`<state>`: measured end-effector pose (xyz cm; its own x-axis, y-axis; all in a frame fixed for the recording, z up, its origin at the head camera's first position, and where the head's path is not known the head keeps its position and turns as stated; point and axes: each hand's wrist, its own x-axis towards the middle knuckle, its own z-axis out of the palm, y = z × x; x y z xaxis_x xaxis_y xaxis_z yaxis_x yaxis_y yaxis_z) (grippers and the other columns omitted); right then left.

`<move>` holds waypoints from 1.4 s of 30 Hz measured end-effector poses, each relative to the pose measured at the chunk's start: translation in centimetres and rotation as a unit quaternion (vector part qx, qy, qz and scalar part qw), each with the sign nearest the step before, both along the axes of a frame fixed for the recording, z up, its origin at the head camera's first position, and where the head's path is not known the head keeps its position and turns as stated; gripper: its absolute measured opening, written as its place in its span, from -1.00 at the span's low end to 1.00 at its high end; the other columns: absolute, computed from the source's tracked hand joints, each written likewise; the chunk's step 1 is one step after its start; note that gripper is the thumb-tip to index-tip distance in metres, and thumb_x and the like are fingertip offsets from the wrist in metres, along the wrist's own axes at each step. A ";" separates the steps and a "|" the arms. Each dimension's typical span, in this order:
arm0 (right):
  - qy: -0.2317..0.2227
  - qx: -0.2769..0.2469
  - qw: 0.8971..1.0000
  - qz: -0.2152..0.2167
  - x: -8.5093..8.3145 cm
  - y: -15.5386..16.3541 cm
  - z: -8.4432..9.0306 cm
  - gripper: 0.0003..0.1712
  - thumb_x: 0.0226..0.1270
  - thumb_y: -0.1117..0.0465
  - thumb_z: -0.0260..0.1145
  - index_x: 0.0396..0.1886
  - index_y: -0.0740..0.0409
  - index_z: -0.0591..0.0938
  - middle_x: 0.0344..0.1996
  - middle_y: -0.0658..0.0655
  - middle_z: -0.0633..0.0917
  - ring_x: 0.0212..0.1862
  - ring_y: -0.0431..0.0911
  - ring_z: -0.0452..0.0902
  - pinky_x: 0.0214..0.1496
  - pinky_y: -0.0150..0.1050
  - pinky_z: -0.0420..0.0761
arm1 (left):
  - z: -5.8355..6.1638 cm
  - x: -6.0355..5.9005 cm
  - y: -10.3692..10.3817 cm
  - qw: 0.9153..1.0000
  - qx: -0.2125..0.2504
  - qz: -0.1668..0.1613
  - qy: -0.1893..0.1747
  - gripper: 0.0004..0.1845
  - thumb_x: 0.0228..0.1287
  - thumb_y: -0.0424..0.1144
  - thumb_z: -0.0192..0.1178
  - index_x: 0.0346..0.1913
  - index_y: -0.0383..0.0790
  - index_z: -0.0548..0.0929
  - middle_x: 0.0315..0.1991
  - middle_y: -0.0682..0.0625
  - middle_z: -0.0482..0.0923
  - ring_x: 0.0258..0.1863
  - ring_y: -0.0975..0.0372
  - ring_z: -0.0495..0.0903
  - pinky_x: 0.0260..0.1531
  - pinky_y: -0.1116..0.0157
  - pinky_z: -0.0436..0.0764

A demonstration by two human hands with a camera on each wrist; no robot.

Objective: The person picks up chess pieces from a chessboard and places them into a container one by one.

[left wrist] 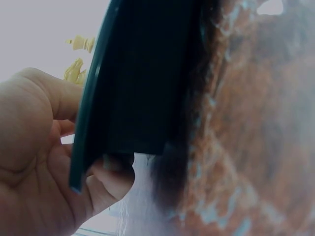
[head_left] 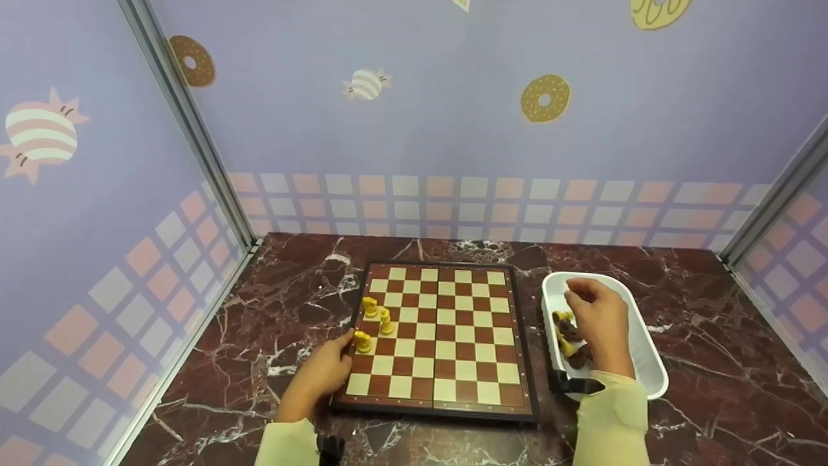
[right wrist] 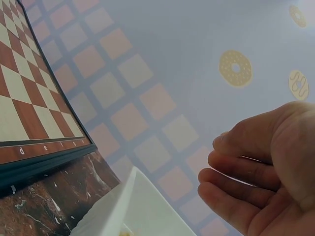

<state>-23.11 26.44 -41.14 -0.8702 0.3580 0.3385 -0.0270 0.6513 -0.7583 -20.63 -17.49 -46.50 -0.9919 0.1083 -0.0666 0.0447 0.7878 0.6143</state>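
My left hand (head_left: 326, 366) grips the left edge of a brown and cream chessboard (head_left: 466, 372); in the left wrist view the thumb lies on top and fingertips curl beneath the rim. Just by those fingers stands a yellow chess knight (head_left: 363, 342). A second yellow knight (head_left: 370, 307) and a taller yellow chess piece (head_left: 386, 321) stand upright behind it. Over a white tray (head_left: 649, 356) hovers my right hand (head_left: 601, 320), its fingers loosely bent. No piece shows between thumb and fingers in the right wrist view (right wrist: 275, 167).
Yellow and dark brown chess pieces (head_left: 568, 336) lie in the tray, partly hidden by the right hand. The tray stands right of the board on a dark red marbled tabletop (head_left: 246, 343). Patterned panels (head_left: 446, 142) enclose the back and both sides.
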 end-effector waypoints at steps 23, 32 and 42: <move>-0.018 -0.010 0.999 0.029 0.0 -1.1 0.3 -0.70 0.29 0.18 0.26 -0.03 0.12 0.72 -0.10 0.20 0.76 -0.03 0.07 0.64 0.01 -0.10 0.50 | 0.1 0.1 0.0 1.000 0.006 -0.005 0.008 -0.38 0.25 -0.42 -0.03 0.42 -0.32 0.30 0.28 -0.38 0.41 -0.11 0.01 0.56 -0.15 0.07 0.51; 0.005 -0.006 0.999 0.050 -0.2 -2.3 0.4 -0.74 0.26 0.20 0.30 -0.08 0.13 0.73 -0.15 0.19 0.77 -0.31 -0.13 0.67 -0.33 -0.46 0.50 | 0.1 0.0 0.0 1.000 0.004 -0.001 0.005 -0.38 0.25 -0.41 -0.02 0.42 -0.30 0.31 0.27 -0.38 0.42 -0.28 0.05 0.53 -0.30 0.15 0.47; 0.015 -0.021 0.996 0.089 -0.3 -3.6 0.6 -0.73 0.26 0.24 0.33 -0.06 0.18 0.71 -0.08 0.18 0.75 -0.02 0.02 0.68 -0.19 -0.54 0.50 | 0.2 0.0 -0.1 1.000 -0.004 0.000 -0.013 -0.37 0.27 -0.39 -0.05 0.45 -0.24 0.28 0.31 -0.36 0.39 -0.53 0.12 0.38 -0.47 0.23 0.35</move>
<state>-23.39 22.84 -40.58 -0.9111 0.2139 0.3525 -0.1616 0.6013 -0.7825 -20.61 -17.61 -46.32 -0.9898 0.1076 -0.0933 0.0287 0.7922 0.6095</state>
